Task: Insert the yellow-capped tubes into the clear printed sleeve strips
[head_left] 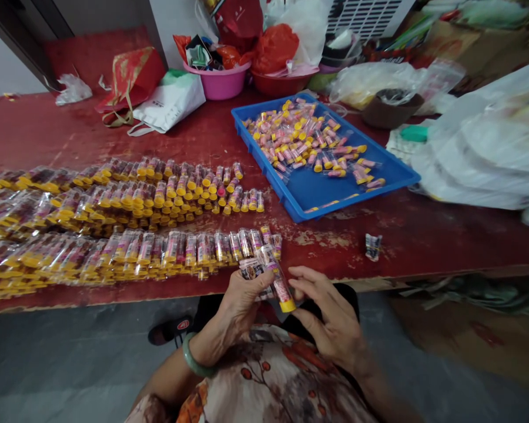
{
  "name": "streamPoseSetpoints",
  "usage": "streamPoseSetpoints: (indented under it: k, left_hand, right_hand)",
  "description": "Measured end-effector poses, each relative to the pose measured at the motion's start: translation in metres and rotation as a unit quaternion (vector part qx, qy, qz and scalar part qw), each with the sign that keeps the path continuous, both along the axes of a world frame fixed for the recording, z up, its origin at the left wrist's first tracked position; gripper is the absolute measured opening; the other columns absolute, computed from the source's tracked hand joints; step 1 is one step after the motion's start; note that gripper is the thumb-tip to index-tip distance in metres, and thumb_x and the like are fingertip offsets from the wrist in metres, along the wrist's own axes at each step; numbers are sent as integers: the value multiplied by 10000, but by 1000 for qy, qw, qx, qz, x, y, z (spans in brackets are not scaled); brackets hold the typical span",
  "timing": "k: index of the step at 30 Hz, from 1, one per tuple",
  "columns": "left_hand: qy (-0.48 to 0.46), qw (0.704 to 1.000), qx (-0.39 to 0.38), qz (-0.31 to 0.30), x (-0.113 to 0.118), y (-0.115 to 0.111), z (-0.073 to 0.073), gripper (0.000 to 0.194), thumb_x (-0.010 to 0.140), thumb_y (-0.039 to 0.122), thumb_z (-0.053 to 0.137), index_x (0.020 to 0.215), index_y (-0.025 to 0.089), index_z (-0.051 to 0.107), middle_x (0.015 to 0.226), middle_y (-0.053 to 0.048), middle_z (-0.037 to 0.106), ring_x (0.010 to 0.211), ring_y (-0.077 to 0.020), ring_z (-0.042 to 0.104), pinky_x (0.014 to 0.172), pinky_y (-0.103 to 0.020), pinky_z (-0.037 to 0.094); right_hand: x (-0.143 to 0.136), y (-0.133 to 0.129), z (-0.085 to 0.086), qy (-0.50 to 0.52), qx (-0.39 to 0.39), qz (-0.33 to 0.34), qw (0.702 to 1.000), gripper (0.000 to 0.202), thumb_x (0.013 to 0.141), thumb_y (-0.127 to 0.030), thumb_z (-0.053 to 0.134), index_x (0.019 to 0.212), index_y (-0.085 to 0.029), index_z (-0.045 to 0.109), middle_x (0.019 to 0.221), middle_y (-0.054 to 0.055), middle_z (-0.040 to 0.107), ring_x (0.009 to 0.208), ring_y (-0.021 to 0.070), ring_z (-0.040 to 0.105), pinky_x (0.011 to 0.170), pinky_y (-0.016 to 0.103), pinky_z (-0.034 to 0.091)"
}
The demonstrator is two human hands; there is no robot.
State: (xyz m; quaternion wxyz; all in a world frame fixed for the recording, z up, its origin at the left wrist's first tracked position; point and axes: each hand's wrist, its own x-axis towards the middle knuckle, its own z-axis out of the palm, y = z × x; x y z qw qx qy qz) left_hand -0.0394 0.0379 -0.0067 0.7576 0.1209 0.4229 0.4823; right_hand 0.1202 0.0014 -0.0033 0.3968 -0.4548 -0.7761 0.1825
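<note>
My left hand (242, 299), with a green bangle at the wrist, grips a clear tube (280, 286) with pink contents and a yellow cap, thumb across it. Small printed wrappers (251, 269) stick out from the same hand, behind the tube. Just right of the tube, my right hand (328, 311) has its fingers bent and apart, with nothing visible between them. Stacked rows of wrapped yellow-capped tubes (145, 249) lie on the red table (326, 249) to the left. A blue tray (308, 197) behind holds many loose tubes.
A small printed packet (372, 247) lies near the table's front edge. Along the back are a pink basin (224, 82), a red bag (134, 76), a white bag (170, 106) and a brown bowl (390, 111). White plastic-wrapped stacks (480, 153) stand at the right.
</note>
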Motion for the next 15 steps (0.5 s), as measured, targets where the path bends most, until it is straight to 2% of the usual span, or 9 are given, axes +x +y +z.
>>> streamPoseSetpoints:
  k: [3,5,10,15]
  left_hand:
    - [-16,999,-2,-30,2,-2,1,399,508,320,887,802,116,712,743,-43,688,628,-148,616,674,-304,513]
    - [-30,998,4,-53,4,-5,1,395,500,319,891,787,112,715,737,-48,694,632,-150,623,675,-296,514]
    - [-52,996,23,-71,7,-10,2,365,511,294,889,788,125,723,726,-40,701,634,-143,621,636,-260,495]
    - [-41,997,24,-61,7,-10,3,373,488,290,898,770,122,722,723,-41,704,645,-136,618,649,-249,489]
  right_hand:
    - [-4,1,0,61,27,-73,995,251,838,-104,538,1066,-190,600,1093,104,622,909,180,642,759,316,566]
    - [-11,2,-2,80,54,-94,991,260,818,-83,550,1048,-188,608,1049,96,632,871,175,638,725,311,563]
    - [-25,4,-1,89,124,-116,981,318,781,-27,557,1047,-182,637,983,84,663,879,190,653,743,327,575]
    - [-29,2,1,112,144,-124,975,356,769,-18,573,1061,-200,666,976,74,670,854,189,662,695,318,584]
